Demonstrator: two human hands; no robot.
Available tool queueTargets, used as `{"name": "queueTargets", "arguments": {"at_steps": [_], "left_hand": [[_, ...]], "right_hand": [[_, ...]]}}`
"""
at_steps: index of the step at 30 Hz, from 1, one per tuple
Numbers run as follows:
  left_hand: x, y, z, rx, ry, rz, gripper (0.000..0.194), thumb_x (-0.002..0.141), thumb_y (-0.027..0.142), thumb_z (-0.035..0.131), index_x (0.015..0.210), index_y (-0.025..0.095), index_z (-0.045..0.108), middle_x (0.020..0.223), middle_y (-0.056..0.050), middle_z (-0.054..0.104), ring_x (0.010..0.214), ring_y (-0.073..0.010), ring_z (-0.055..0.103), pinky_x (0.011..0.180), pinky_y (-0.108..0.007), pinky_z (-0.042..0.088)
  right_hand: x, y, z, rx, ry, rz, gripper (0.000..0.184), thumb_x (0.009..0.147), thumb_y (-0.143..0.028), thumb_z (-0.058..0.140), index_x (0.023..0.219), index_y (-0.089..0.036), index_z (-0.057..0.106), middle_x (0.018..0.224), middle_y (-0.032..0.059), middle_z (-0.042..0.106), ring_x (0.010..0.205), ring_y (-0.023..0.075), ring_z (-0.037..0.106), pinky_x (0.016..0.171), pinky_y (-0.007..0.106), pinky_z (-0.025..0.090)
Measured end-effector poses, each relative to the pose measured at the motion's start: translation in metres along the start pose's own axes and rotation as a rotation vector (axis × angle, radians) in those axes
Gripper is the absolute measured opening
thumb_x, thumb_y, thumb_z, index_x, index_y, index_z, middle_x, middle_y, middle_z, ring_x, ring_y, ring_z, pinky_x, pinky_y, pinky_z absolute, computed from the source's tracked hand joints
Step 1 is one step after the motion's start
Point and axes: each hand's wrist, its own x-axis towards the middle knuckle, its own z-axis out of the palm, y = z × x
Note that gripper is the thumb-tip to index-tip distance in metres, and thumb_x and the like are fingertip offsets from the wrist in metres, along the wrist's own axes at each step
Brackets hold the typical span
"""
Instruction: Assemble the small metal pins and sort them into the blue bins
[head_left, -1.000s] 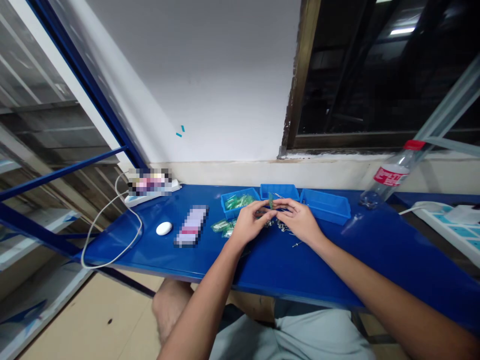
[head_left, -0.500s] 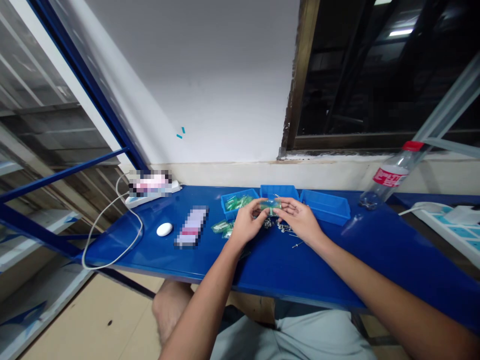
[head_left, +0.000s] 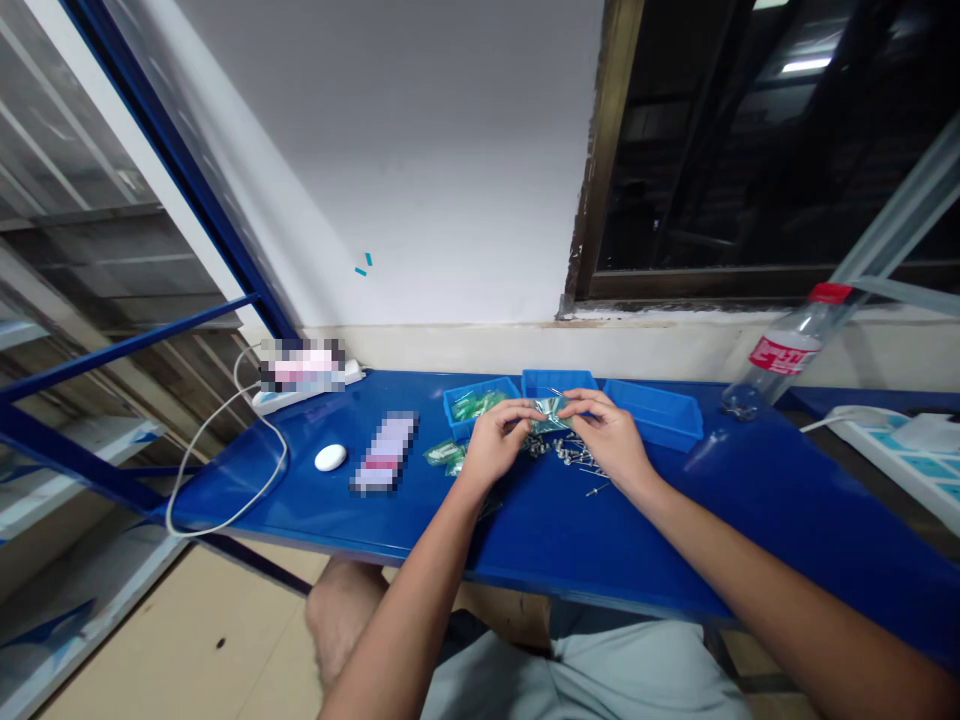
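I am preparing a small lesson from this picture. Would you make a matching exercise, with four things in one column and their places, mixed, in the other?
Things
1. small greenish packet
2. bottle with a red cap
3. white oval object
4. loose metal pieces

Places
A. to the right of the rightmost blue tray
B. lying on the table, close to the right hand
C. held between the fingers of the left hand and the right hand
D. on the left part of the table

Right pairs: 1-C, 2-A, 3-D, 4-B
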Motion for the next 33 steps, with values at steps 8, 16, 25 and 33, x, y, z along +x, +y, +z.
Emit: {"name": "queueTargets", "arguments": {"at_steps": [8, 16, 25, 33], "left_hand": [[-0.004, 0.01, 0.006, -0.026, -0.104, -0.056, 0.031, 0.092, 0.04, 0.075, 0.112, 0.018, 0.077, 0.119, -0.011, 0.074, 0.098, -0.0233, 0.071, 0.082, -0.031, 0.058], [-0.001, 0.004, 0.001, 0.144, -0.088, -0.002, 0.023, 0.099, 0.035, 0.063, 0.107, 0.019, 0.077, 0.101, -0.008, 0.075, 0.084, -0.0213, 0.067, 0.077, -0.031, 0.054], [-0.003, -0.006, 0.008, -0.099, -0.015, -0.108, 0.036, 0.093, 0.028, 0.067, 0.128, 0.02, 0.06, 0.095, -0.004, 0.074, 0.074, -0.0164, 0.066, 0.067, -0.025, 0.052], [-0.001, -0.002, 0.003, -0.153, 0.016, -0.043, 0.012, 0.096, 0.018, 0.057, 0.104, 0.02, 0.065, 0.116, -0.008, 0.075, 0.099, -0.02, 0.072, 0.084, -0.029, 0.056]], "right_hand": [[-0.006, -0.01, 0.009, 0.022, -0.139, -0.02, 0.017, 0.091, -0.028, 0.064, 0.086, -0.027, 0.08, 0.112, 0.0067, 0.074, 0.111, 0.0262, 0.069, 0.092, 0.042, 0.061], [-0.005, -0.008, 0.008, 0.053, -0.055, 0.059, 0.021, 0.09, -0.043, 0.073, 0.1, -0.025, 0.076, 0.112, 0.0092, 0.073, 0.097, 0.0253, 0.071, 0.074, 0.038, 0.065], [-0.005, -0.002, 0.012, 0.096, -0.084, 0.177, 0.042, 0.083, -0.043, 0.082, 0.117, -0.023, 0.071, 0.11, 0.0088, 0.073, 0.094, 0.0217, 0.071, 0.079, 0.036, 0.062], [-0.005, -0.002, 0.009, 0.099, -0.108, 0.17, 0.029, 0.082, -0.041, 0.081, 0.104, -0.022, 0.077, 0.094, 0.0053, 0.072, 0.088, 0.0213, 0.07, 0.076, 0.035, 0.06]]}}
